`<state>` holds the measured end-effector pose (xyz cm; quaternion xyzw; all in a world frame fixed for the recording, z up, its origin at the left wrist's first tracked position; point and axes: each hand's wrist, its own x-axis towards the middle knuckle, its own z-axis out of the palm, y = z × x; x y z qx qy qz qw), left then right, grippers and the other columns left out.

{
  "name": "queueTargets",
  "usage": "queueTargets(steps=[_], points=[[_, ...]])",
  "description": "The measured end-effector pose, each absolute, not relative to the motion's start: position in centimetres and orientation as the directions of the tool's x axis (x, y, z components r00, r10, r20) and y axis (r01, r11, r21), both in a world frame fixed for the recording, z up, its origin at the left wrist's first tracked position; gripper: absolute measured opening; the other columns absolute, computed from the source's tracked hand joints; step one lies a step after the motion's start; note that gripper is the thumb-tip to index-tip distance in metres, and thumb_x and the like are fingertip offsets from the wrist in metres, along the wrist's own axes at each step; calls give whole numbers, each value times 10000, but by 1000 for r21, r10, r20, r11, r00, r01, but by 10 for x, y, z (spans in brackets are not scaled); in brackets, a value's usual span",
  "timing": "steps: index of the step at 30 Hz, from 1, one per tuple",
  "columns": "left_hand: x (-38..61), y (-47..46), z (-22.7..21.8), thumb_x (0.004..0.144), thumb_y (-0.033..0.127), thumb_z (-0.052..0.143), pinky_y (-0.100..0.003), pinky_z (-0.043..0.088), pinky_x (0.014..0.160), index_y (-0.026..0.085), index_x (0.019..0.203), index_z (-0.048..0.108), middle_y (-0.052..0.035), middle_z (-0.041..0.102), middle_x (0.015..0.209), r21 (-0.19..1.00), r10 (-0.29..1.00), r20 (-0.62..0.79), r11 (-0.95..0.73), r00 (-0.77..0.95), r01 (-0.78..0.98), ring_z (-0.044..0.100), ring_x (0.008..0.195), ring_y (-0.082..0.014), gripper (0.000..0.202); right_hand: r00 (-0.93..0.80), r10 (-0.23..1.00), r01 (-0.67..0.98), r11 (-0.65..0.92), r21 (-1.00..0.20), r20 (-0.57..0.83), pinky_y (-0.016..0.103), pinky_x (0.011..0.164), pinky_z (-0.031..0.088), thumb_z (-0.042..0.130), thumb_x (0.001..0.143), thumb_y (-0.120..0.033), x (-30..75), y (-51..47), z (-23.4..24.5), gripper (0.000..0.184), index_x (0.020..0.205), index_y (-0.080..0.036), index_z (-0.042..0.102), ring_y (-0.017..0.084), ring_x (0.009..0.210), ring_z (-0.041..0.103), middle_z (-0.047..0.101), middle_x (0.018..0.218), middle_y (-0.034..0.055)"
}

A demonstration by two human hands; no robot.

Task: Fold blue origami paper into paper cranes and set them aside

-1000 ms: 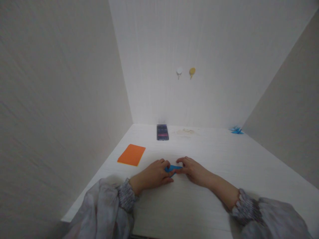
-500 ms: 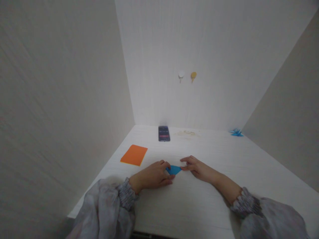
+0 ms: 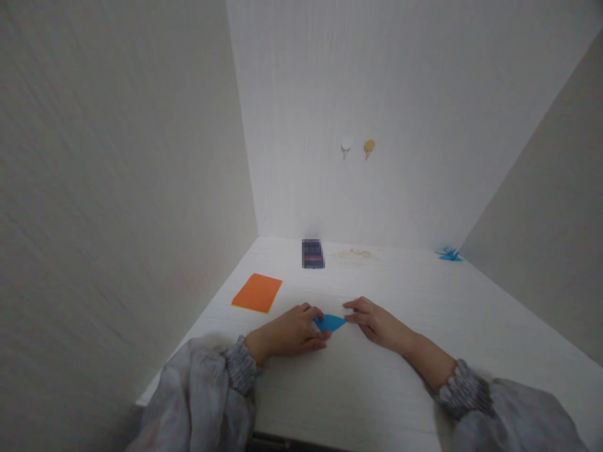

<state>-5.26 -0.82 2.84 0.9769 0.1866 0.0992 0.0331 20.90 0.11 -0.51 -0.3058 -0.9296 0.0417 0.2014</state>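
Since the earlier frame, right fingers (image 3: pixel 357 317) have shifted outward, parted at one tip of the blue paper (image 3: pixel 331 322) between them and the left fingers (image 3: pixel 316 312), clamped on its other end; steady pressure there should keep creases true

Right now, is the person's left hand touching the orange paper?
Apart. The head view shows a strip of white tabletop between the left hand and the orange paper.

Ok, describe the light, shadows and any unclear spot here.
Head view: dim light, no harsh glare on the white table; head view: soft shadow beside the left sleeve; head view: the dark rectangle at the back is pixelated, its details unreadable.
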Motion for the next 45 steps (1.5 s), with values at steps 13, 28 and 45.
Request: queueTargets(steps=[13, 28, 45], points=[[-43, 1, 16, 842, 465, 354, -368, 340, 845, 279, 1146, 505, -89, 483, 1120, 46, 396, 192, -918, 898, 394, 427, 1008, -236, 387, -813, 565, 490, 793, -363, 136, 398, 982, 240, 426, 828, -303, 183, -11, 14, 428, 1252, -249, 399, 188, 1171, 398, 485, 1246, 53], [-47, 1, 10, 858, 384, 381, -348, 332, 835, 295, 1052, 555, 2, 532, 1157, 27, 461, 178, -885, 869, 464, 506, 912, -181, 275, -856, 516, 483, 819, -309, 28, 469, 1019, 78, 339, 878, -409, 190, -5, 7, 406, 1270, -303, 354, 208, 1250, 269, 342, 1346, 44], [-54, 14, -4, 852, 293, 402, -408, 271, 912, 211, 940, 607, -24, 619, 1022, 4, 587, 287, -791, 757, 611, 530, 907, -167, 238, -857, 513, 475, 825, -304, 52, 487, 1030, 73, 342, 884, -371, 189, -6, 4, 366, 1238, -305, 408, 212, 1244, 282, 365, 1331, 33]])
